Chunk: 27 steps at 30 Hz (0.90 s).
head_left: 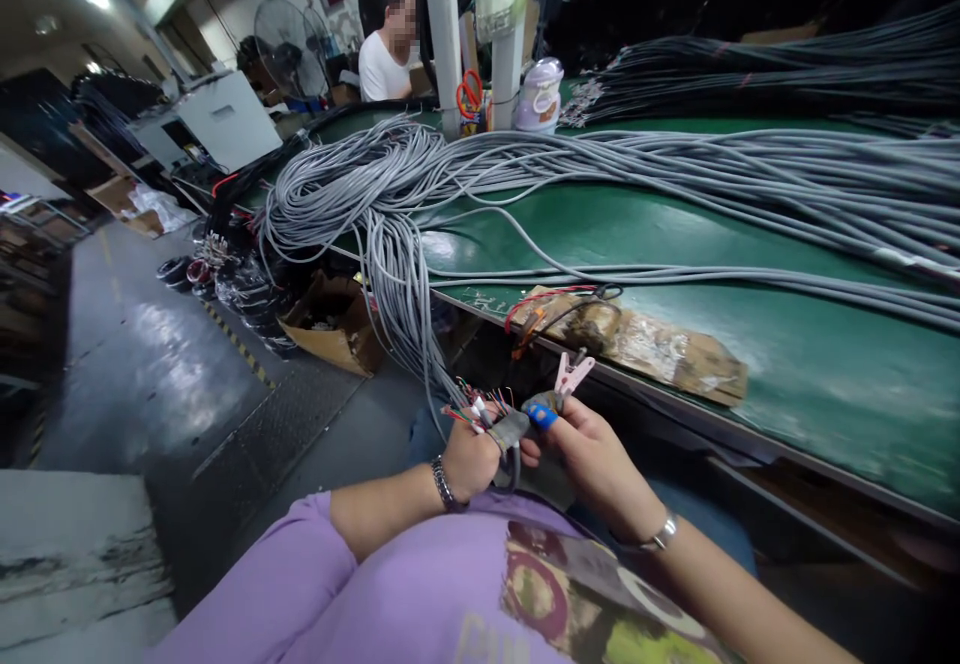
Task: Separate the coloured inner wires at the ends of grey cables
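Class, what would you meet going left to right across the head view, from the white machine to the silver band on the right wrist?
White machine, co-worker's white shirt, left hand, right hand, silver band.

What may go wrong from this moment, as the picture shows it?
The grey cables hang over the edge of the table; their weight might drag more down. The thin wires fan out by the left hand and could tangle or bend. The pink clip, close to the right hand, might snag a wire.
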{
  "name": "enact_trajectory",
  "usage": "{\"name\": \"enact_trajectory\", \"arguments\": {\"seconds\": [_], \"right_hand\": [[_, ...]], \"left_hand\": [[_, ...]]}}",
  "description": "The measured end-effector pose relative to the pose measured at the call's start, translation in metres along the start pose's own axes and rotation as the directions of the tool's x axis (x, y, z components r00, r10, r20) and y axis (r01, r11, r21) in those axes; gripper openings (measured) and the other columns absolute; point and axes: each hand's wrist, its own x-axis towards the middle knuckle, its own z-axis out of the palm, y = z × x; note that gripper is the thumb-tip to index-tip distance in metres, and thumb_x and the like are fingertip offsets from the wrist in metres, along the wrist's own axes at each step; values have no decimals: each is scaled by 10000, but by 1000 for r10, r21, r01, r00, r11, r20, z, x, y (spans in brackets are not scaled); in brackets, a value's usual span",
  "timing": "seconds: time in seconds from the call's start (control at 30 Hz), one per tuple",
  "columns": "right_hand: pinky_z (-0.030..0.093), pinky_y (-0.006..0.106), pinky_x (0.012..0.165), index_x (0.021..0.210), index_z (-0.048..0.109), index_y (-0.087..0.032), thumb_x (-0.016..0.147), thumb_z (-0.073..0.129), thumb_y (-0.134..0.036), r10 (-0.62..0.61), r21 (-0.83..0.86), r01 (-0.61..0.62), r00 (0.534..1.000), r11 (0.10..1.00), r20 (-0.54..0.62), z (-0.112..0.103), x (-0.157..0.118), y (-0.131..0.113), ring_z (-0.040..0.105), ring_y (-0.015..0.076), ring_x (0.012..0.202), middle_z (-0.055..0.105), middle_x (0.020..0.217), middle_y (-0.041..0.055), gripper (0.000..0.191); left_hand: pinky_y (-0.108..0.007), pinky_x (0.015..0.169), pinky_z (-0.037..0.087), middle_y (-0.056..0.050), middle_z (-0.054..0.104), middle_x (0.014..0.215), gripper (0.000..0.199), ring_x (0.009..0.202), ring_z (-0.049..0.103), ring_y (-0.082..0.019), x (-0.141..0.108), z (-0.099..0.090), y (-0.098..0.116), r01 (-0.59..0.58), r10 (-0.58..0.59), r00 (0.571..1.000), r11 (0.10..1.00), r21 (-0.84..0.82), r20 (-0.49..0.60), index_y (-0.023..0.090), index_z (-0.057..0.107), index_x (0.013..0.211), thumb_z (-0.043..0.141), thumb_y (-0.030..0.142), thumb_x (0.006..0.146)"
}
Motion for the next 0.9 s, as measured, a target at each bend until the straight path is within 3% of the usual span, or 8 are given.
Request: {"name": "enact_trajectory", "arguments": {"seconds": [0.17, 0.3, 0.5, 0.7, 0.9], "right_hand": [[460, 267, 588, 752, 640, -192, 689, 741, -497, -27, 113, 34, 998, 993, -63, -27, 3, 2, 529, 132, 604, 583, 658, 2, 328], [479, 274, 585, 789, 684, -196, 695, 630, -675, 18, 168, -3, 996, 986, -87, -43, 12, -8, 546, 143, 610, 625, 714, 35, 491], [460, 258, 538, 728, 668, -185, 729, 631, -636, -20, 135, 18, 1000, 991, 9, -34, 25, -28, 534, 121, 520, 595, 593, 6, 453], [456, 305, 431, 818, 678, -162, 748, 609, -629, 20, 188, -32, 998, 982, 65, -27, 28, -28, 573, 178, 453, 623, 576, 36, 478], [467, 292, 402, 854, 661, -164, 740, 596, -655, -19, 236, 5, 998, 972, 55, -24, 32, -25, 564, 166, 423, 639, 576, 49, 509]], "left_hand": [[-225, 426, 455, -14, 583, 471, 460, 391, 535, -111, 4, 1, 11, -4, 6, 1000, 996, -85, 24, 108, 609, 666, 757, 538, 595], [-228, 390, 440, -28, 579, 465, 477, 374, 521, -113, 5, 8, 22, 62, -52, 992, 994, -91, 112, 97, 616, 633, 779, 535, 541], [-237, 388, 455, -16, 573, 458, 464, 372, 523, -115, 12, 19, 23, 88, -73, 968, 995, -53, 241, 119, 588, 629, 784, 530, 541], [-229, 381, 439, -25, 573, 456, 473, 363, 511, -107, 19, 24, 30, 101, -102, 961, 995, 17, 259, 99, 624, 640, 781, 532, 535], [-236, 379, 440, -23, 575, 448, 467, 354, 502, -110, 25, 22, 25, 130, -131, 956, 991, 21, 263, 106, 624, 652, 787, 523, 523]]}}
